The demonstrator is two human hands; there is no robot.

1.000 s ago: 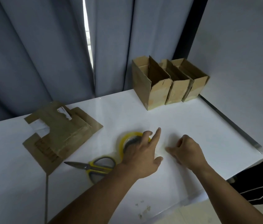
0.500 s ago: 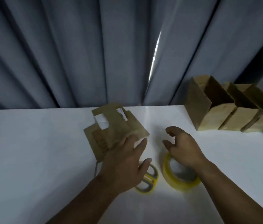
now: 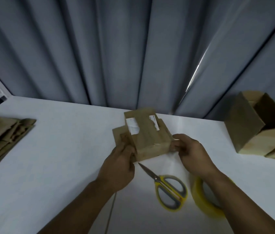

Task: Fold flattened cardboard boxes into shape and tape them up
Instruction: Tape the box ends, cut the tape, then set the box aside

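Observation:
A flattened brown cardboard box [image 3: 147, 138] with torn white label patches lies near the middle of the white table [image 3: 62, 157]. My left hand [image 3: 119, 168] grips its near left corner. My right hand [image 3: 191, 153] pinches its near right edge. Yellow-handled scissors [image 3: 167, 188] lie shut just in front of the box, between my forearms. A roll of yellow tape [image 3: 201, 197] sits to the right of the scissors, partly hidden under my right forearm.
Folded open-topped cardboard boxes [image 3: 258, 130] stand in a row at the right edge. A stack of flattened cardboard [image 3: 0, 134] lies at the far left. Grey curtains [image 3: 116, 48] hang directly behind the table.
My view swung left. Both hands left the tape and moved to the flattened box, and now hold it by its near corners.

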